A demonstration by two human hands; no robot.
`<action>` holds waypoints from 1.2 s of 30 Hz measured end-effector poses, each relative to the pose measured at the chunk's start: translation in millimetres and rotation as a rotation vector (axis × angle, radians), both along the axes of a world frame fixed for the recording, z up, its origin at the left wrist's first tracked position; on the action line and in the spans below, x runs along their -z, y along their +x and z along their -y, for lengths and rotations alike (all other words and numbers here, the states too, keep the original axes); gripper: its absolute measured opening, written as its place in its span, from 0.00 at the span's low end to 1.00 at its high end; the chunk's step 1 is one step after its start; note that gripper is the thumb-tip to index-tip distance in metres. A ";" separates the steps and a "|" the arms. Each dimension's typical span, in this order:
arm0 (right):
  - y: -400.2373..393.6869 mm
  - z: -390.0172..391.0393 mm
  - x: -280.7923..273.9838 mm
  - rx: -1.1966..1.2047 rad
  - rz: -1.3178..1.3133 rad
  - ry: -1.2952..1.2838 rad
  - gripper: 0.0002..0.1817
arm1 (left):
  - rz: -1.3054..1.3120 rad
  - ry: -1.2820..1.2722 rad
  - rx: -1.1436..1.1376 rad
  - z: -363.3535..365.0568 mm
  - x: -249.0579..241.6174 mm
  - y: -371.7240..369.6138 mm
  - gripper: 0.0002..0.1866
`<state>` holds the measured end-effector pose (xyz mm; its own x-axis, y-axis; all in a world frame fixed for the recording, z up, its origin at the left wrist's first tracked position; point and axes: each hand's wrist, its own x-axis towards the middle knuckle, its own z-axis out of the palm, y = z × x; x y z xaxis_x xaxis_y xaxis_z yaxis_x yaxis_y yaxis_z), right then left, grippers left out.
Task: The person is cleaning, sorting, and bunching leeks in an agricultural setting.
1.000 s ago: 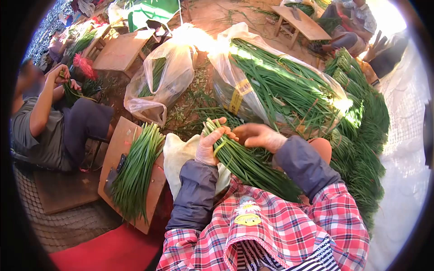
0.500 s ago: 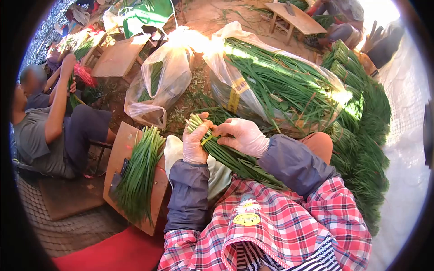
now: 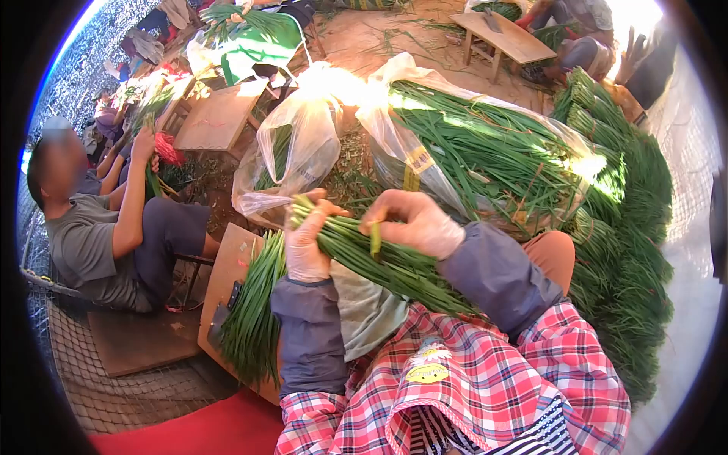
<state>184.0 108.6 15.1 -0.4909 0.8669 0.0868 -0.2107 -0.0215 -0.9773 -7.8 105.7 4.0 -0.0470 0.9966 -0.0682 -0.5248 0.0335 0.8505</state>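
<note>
My left hand (image 3: pixel 309 236), in a thin pale glove, is wrapped round a bunch of garlic chives (image 3: pixel 394 265) near its pale stem ends. The bunch lies slantwise over my lap, its leaves running down to the right. My right hand (image 3: pixel 417 224), also gloved, pinches a short yellow-green strip (image 3: pixel 375 239) against the upper side of the bunch. Whether the strip goes all the way round is hidden. Left of my left arm, more loose chives (image 3: pixel 254 318) lie on a wooden board (image 3: pixel 227 265), beside a dark-handled knife (image 3: pixel 235 292).
A clear plastic bag (image 3: pixel 432 167) full of chives lies ahead, with a smaller bag (image 3: pixel 299 148) to its left. Bundled chives (image 3: pixel 622 250) are piled at my right. A seated person (image 3: pixel 98 235) works at the left; another (image 3: pixel 576 45) sits behind a low wooden table (image 3: pixel 508 38).
My left hand has moved slightly left with the bunch. The strip, which was close to my left hand, is now further down the bunch in my right fingers. The view has shifted a little.
</note>
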 end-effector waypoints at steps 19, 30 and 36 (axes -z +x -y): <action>-23.1 -24.5 28.2 0.187 0.584 0.650 0.13 | 0.032 0.260 -0.158 -15.4 -13.9 -6.7 0.11; 72.5 -27.9 143.7 -0.638 1.820 0.211 0.14 | 0.197 0.168 -0.430 -18.8 -10.7 -96.4 0.05; 116.4 -28.6 71.2 -0.111 1.208 0.189 0.19 | 0.255 0.276 -0.490 -16.1 -15.7 -123.2 0.08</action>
<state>300.4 137.1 -56.1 -0.4135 0.8385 -0.3549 0.8261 0.1817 -0.5334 -130.9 121.8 19.7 -0.5198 0.8459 0.1196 -0.6114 -0.4662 0.6394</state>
